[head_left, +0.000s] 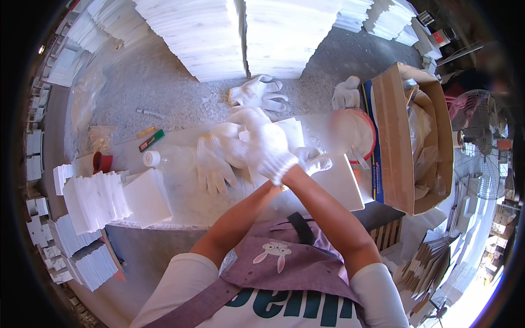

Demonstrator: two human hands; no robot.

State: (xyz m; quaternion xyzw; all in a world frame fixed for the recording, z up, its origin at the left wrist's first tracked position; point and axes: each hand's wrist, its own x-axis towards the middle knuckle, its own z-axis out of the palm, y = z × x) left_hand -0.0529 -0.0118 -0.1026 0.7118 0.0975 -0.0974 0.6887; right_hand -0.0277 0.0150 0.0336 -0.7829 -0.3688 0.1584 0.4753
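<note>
My forearms cross over the work table, the right one on top. My right hand (267, 143), in a white knitted glove, reaches left and is blurred; whether its fingers grip anything is not clear. It is against a loose white glove (216, 167) with a yellow-edged cuff, whose fingers point toward me. Under my right wrist passes my left hand (316, 160), also gloved. Its fingers show partly on the right, stretched out and apart, over white sheets (345, 183). Another white glove (257, 94) lies beyond my hands, fingers to the right.
A cardboard box (395, 147) with plastic inside stands right, beside a red-rimmed round container (358, 134) and another glove (346, 94). Left are a clear bottle (169, 159), a green box (151, 140), a red cup (102, 162) and stacked white sheets (95, 202). Tall white stacks (194, 38) rise behind.
</note>
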